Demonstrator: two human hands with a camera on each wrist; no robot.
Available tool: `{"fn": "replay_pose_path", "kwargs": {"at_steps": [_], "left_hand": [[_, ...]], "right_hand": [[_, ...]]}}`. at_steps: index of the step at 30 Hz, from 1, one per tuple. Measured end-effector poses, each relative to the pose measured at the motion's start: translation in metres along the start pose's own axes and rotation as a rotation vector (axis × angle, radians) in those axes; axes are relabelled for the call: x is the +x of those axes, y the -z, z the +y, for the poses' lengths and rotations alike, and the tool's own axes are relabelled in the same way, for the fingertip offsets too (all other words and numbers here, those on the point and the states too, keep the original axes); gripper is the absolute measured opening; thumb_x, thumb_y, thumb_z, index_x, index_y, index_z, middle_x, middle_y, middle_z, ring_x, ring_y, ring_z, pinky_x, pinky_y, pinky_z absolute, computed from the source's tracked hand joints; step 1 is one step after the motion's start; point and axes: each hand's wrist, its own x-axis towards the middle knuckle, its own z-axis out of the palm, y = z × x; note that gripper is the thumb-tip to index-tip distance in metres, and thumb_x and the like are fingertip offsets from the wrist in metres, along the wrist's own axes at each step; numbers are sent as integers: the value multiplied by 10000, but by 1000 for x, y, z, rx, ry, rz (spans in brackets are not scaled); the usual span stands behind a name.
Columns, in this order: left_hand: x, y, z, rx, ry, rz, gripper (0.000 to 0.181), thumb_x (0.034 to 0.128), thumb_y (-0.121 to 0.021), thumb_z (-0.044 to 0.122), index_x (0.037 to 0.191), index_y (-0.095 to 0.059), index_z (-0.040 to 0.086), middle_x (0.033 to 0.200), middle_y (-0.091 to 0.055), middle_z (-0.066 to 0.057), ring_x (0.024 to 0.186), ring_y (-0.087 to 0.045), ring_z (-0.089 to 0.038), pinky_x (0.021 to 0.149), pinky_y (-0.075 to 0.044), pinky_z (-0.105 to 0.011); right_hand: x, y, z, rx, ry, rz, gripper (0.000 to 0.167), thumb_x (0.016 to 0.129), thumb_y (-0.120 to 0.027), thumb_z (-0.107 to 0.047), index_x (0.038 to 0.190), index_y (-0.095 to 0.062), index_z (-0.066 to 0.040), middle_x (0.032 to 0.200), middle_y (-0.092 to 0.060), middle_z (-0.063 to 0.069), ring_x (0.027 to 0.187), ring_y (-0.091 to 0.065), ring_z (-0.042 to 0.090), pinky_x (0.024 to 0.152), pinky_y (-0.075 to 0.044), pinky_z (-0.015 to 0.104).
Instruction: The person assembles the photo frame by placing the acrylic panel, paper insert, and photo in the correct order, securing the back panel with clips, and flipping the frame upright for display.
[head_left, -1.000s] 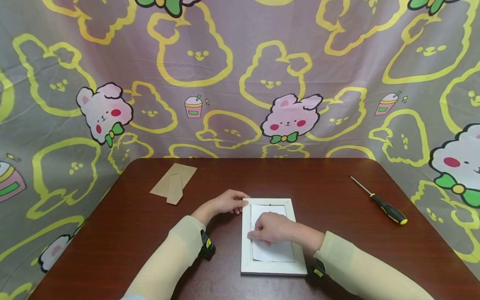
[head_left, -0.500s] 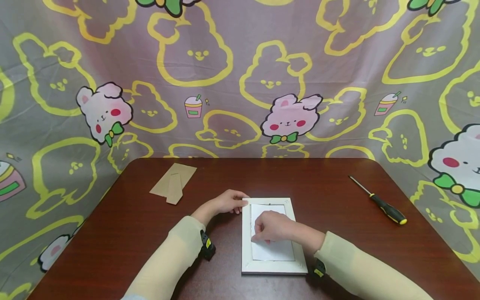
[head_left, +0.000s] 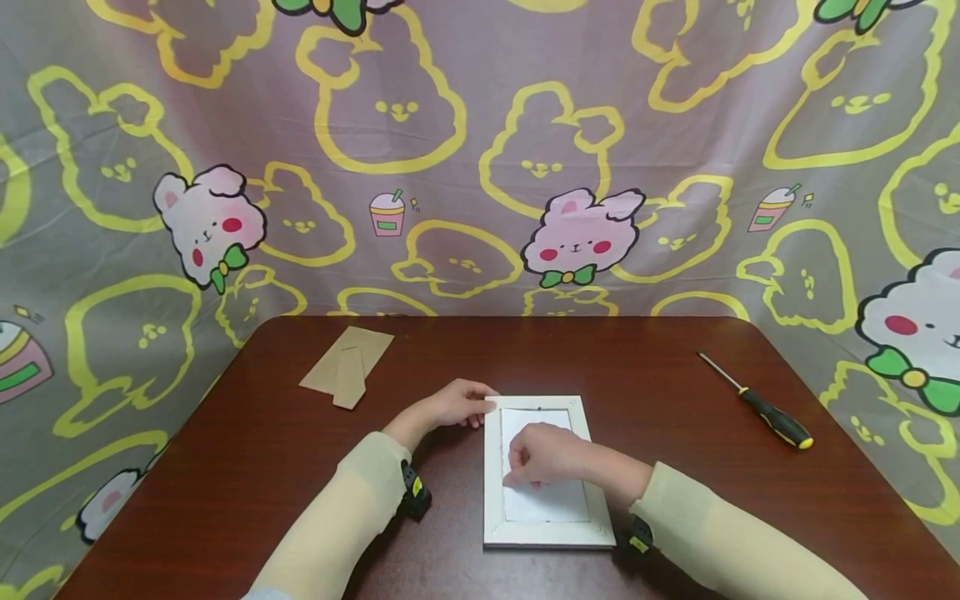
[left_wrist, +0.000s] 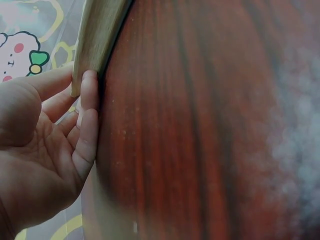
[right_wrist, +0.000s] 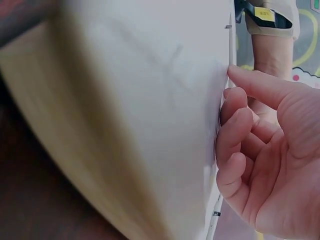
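Note:
A white picture frame [head_left: 491,492] lies face down near the table's front, with a white sheet [head_left: 543,504] inside its opening. My left hand [head_left: 456,404] pinches the frame's far left corner; the left wrist view shows the thumb and fingers around the wooden edge [left_wrist: 95,45]. Over the sheet is my right hand [head_left: 547,454], its fingers curled with nothing visible in them. In the right wrist view those fingers rest at the sheet [right_wrist: 165,110], and the thumb touches the opening's left inner edge. Small dark metal tabs [right_wrist: 216,214] show along that edge.
A brown backing board [head_left: 375,346] with a fold-out stand leg [head_left: 348,379] lies at the table's back left. To the right is a screwdriver [head_left: 776,417] with a black and yellow handle. A patterned curtain [head_left: 465,192] surrounds the dark wooden table [head_left: 637,358].
Over the last second my right hand has shifted slightly right and toward me along the opening's left edge, and its fingers have curled a little more. My left hand has stayed at the corner.

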Motion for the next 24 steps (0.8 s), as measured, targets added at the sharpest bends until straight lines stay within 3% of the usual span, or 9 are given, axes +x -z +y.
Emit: {"fn": "replay_pose_path", "kwargs": {"at_steps": [8, 17, 24], "left_hand": [[-1, 0, 2, 10, 10, -1, 207, 973, -594, 134, 1145, -674, 50, 706, -599, -39, 615, -559, -143, 548, -446, -253], [0, 0, 1, 6, 19, -3, 221, 975, -594, 138, 1163, -668, 50, 712, -604, -42, 616, -561, -148, 544, -441, -255], [1, 1, -1, 1, 19, -4, 225, 974, -595, 134, 1167, -666, 45, 712, -603, -43, 616, -565, -149, 545, -432, -254]], "right_hand": [[-3, 19, 5, 31, 6, 68, 261, 875, -741, -224, 657, -604, -178, 538, -558, -44, 503, -472, 98, 488, -356, 257], [-4, 47, 16, 31, -152, 209, 180, 865, -754, -249, 752, -643, -162, 576, -571, -8, 541, -518, 171, 512, -401, 299], [-1, 60, 42, 49, -209, 307, 130, 884, -734, -228, 894, -651, -128, 673, -595, 14, 603, -551, 178, 549, -461, 307]]}}
